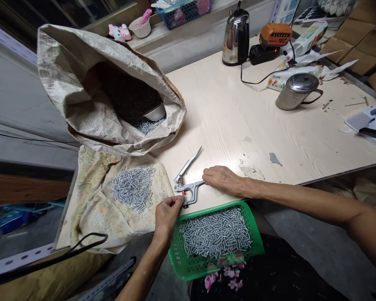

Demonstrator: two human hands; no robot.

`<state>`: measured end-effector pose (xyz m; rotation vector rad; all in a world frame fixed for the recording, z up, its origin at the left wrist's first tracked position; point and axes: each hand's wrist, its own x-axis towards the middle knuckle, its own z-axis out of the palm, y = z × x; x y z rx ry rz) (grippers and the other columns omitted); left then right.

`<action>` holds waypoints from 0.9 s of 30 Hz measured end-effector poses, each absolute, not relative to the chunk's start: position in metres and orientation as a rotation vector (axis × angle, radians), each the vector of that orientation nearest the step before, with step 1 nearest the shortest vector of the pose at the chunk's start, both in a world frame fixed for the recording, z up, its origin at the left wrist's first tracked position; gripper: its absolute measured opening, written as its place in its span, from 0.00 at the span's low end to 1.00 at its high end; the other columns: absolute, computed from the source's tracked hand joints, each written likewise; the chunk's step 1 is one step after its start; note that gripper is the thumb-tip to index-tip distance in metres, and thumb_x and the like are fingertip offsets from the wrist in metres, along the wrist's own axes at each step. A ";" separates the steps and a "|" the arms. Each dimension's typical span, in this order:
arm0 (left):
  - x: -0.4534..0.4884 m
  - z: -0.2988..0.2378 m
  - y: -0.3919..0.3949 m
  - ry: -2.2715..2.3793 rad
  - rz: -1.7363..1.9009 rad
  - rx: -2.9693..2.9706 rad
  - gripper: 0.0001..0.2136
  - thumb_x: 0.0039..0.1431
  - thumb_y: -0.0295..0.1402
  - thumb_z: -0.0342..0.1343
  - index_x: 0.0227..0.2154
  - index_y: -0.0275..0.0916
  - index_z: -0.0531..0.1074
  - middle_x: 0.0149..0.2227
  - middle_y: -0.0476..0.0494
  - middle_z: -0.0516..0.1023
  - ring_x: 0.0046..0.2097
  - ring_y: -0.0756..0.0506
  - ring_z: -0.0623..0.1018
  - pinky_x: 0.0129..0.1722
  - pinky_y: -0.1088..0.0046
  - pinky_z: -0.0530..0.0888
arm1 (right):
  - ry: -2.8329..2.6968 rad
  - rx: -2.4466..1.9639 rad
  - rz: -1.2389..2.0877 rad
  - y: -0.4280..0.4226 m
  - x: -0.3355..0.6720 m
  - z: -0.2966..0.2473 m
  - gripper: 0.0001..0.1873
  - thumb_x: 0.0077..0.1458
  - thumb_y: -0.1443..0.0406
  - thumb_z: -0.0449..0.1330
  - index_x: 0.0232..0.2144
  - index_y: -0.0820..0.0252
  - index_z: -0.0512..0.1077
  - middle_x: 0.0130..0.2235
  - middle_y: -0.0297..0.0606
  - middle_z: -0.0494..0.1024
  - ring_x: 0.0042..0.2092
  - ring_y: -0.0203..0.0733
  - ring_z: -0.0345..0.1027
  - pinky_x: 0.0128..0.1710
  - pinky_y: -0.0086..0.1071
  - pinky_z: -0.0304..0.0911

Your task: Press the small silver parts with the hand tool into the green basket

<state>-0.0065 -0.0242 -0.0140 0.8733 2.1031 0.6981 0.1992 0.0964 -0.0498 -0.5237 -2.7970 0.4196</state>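
Grey hand pliers [191,193] with a spring and a red bit at the jaw lie at the table's front edge, their upper lever raised. My right hand [224,180] is closed round the end of the lower handle. At the jaw, the fingers of my left hand [168,211] are pinched together; whatever they hold is too small to make out. Just below, a green plastic basket [173,251] full of small silvery metal pieces [216,234] rests at the table edge. A heap of similar metal pieces [134,187] lies on a patterned cloth [95,200] to the left.
A large woven sack [65,71] stands open at the back left, with a white scoop [156,113] and metal pieces inside. Farther back are a kettle [236,37], an orange battery [275,35] on a charger and a lidded steel mug [296,94]. Cardboard boxes [360,37] stand far right.
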 end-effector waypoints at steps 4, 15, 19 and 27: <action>-0.005 -0.013 -0.023 2.119 0.715 0.903 0.24 0.40 0.54 0.61 0.25 0.32 0.79 0.20 0.44 0.76 0.25 0.47 0.71 0.23 0.75 0.63 | -2.762 -0.509 0.407 0.094 0.201 -0.050 0.13 0.66 0.73 0.43 0.32 0.60 0.63 0.34 0.36 0.69 0.32 0.37 0.55 0.32 0.33 0.49; -0.016 -0.011 -0.023 2.077 0.527 0.996 0.21 0.41 0.51 0.60 0.23 0.34 0.78 0.20 0.46 0.74 0.25 0.48 0.70 0.24 0.75 0.63 | -2.752 -0.481 0.454 0.094 0.203 -0.051 0.11 0.65 0.73 0.44 0.32 0.60 0.62 0.34 0.36 0.69 0.33 0.37 0.55 0.33 0.33 0.49; -0.013 -0.006 -0.021 2.079 0.501 1.002 0.20 0.42 0.50 0.59 0.22 0.34 0.77 0.19 0.47 0.72 0.24 0.49 0.69 0.24 0.75 0.62 | -2.754 -0.471 0.452 0.096 0.201 -0.056 0.10 0.65 0.72 0.45 0.33 0.59 0.63 0.34 0.36 0.69 0.33 0.37 0.55 0.33 0.33 0.48; -0.008 0.000 -0.020 2.119 0.469 1.028 0.20 0.41 0.50 0.58 0.22 0.36 0.78 0.22 0.44 0.76 0.28 0.45 0.74 0.27 0.73 0.65 | -2.799 -0.463 0.464 0.107 0.209 -0.043 0.14 0.63 0.55 0.54 0.40 0.59 0.67 0.45 0.42 0.70 0.42 0.43 0.60 0.39 0.36 0.55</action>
